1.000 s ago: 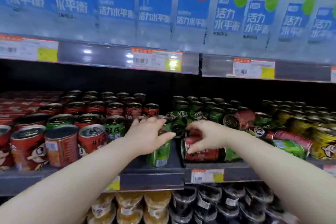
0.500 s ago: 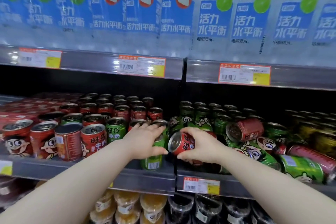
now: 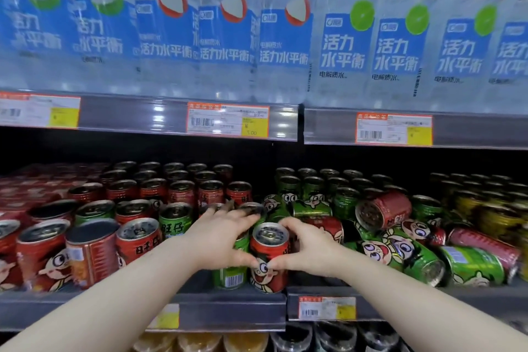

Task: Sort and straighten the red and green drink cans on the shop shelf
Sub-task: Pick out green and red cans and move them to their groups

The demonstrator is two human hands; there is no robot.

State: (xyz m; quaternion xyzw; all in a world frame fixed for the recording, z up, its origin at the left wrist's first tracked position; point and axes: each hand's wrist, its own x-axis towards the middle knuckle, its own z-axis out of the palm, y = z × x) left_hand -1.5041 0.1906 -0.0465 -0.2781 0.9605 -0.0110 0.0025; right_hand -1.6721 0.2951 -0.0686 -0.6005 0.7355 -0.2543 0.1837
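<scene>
short red aluminium drink can (image 3: 270, 243) stands upright, long axis vertical, at front lip of grey metal shelf (image 3: 228, 308), between both hands. right hand (image 3: 311, 248) curls round it from right. left hand (image 3: 220, 237) grips green drink can (image 3: 230, 277) touching its left side. red rows lie leftward, green rightward: pair likely needs swapping.

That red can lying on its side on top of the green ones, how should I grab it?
Take the red can round its curved middle, coming from above. It lies tipped over with its round end facing you, resting on the tumbled green cans, so its top is the free part. The flat end gives little to hold.
</scene>
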